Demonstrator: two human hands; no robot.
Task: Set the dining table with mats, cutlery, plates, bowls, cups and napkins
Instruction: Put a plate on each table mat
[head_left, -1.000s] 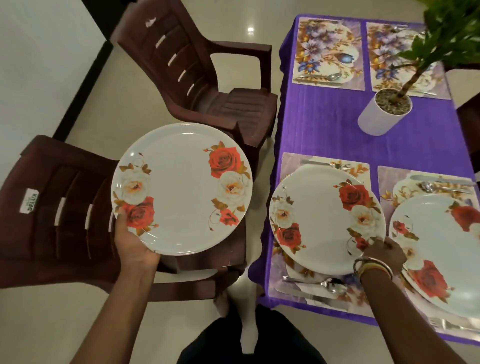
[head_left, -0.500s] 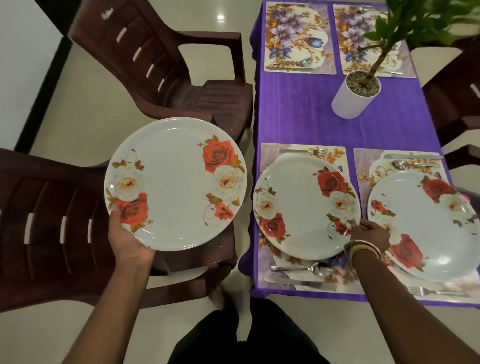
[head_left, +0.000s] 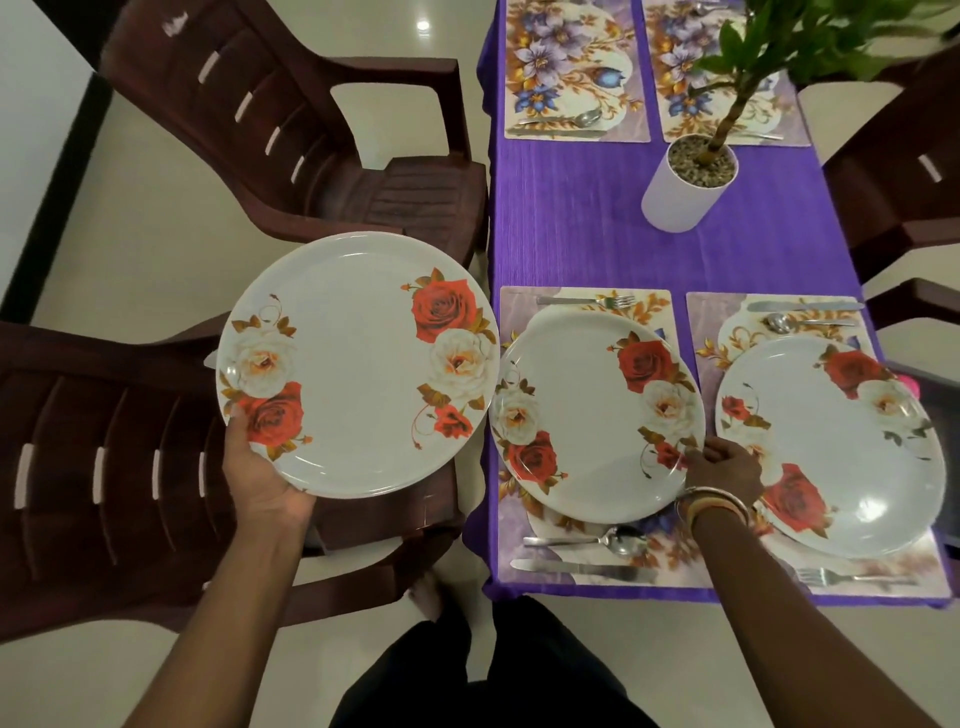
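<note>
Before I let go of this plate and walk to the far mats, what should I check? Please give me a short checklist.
1. Near plate lies on its mat, between fork and spoon: ok.
2. Right hand is off the near plate: not ok, its fingers pinch the rim.
3. Left hand has a grip on the held plate: ok, thumb over the rim.
4. Far left mat has room for a plate: ok, only cutlery at its near edge.
5. Far right mat has room: cannot tell, plant leaves hide part.
6. Left hand carries enough plates for both far mats: cannot tell.
</note>
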